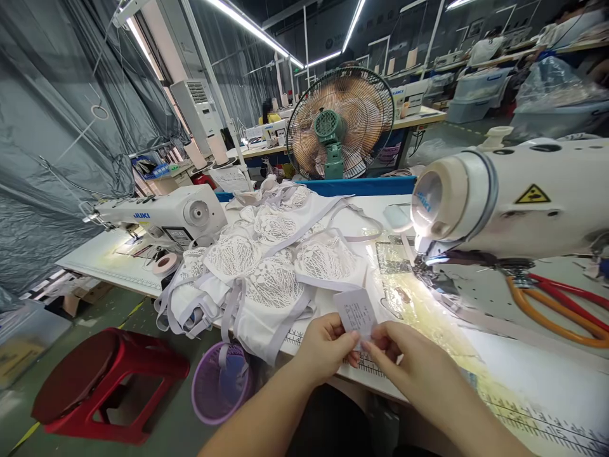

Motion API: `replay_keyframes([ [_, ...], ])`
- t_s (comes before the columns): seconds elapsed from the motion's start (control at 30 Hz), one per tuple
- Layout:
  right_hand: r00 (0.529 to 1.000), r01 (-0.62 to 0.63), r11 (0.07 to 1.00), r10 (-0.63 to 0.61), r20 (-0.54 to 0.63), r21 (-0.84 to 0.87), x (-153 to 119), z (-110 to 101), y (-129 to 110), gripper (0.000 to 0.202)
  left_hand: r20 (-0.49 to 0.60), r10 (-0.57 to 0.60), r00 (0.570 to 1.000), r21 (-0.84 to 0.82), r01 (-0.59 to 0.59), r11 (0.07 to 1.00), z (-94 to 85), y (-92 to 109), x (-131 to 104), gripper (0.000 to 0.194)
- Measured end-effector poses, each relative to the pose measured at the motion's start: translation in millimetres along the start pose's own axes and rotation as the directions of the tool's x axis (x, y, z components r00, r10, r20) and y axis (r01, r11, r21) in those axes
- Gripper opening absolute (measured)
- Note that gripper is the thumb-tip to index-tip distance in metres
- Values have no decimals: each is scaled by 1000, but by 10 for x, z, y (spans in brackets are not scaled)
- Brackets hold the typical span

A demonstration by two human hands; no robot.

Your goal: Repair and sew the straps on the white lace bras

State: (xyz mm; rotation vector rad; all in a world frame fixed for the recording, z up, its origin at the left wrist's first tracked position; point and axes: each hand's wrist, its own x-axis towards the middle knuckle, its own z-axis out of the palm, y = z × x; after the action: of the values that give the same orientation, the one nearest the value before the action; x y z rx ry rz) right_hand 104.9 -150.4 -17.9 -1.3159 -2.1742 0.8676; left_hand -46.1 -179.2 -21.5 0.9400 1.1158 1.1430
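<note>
Between my two hands is a small white fabric label (pixel 354 311) with lines of dark print. My left hand (pixel 326 346) pinches its lower left side between thumb and fingers. At the lower right edge, the thumb and fingers of my right hand (pixel 399 352) close on it too. Just beyond lies a heap of white lace bras (pixel 271 254) with pale grey straps, spread over the sewing table (pixel 552 374). To the right, a white sewing machine (pixel 509 197) has its lamp lit over the needle area.
Scissors (pixel 556 304) with orange and red handles lie under the machine arm. A second JUKI machine (pixel 166 212) and a tape roll (pixel 166 263) are left. Below stand a purple basket (pixel 202 387) and red stool (pixel 109 381). A large fan (pixel 340 124) stands behind the table.
</note>
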Motion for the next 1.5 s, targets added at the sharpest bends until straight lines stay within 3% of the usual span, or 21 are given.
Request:
replay_keyframes([
  [0.17, 998, -57, 998, 58, 31, -37, 42, -86, 16, 18, 6, -18, 1000, -32, 18, 999, -33, -16, 8, 42],
  [0.4, 998, -44, 999, 43, -37, -28, 25, -96, 11, 20, 8, -38, 999, -20, 38, 999, -22, 4, 8, 44],
  [0.67, 997, 9, 998, -4, 79, -62, -9, -105, 21, 21, 15, -16, 1000, -54, 17, 998, -24, -4, 11, 43],
  [0.87, 996, -4, 990, 16, 86, -143, 21, -60, -79, 23, 34, 6, 999, -31, -5, 1000, -24, 12, -5, 41],
  [1.17, 998, -69, 977, 69, -4, -202, 33, -26, -153, 17, 32, 24, 999, -73, -22, 997, -42, -20, 15, 37],
  [1.4, 987, -103, 987, 85, -138, -127, -102, -186, 45, 17, -7, 3, 1000, -77, -3, 997, -43, -30, 14, 40],
  [1.5, 990, -85, 991, 72, -124, -102, -139, -275, 152, 20, -13, -3, 1000, -81, 2, 997, -48, -27, 15, 40],
])
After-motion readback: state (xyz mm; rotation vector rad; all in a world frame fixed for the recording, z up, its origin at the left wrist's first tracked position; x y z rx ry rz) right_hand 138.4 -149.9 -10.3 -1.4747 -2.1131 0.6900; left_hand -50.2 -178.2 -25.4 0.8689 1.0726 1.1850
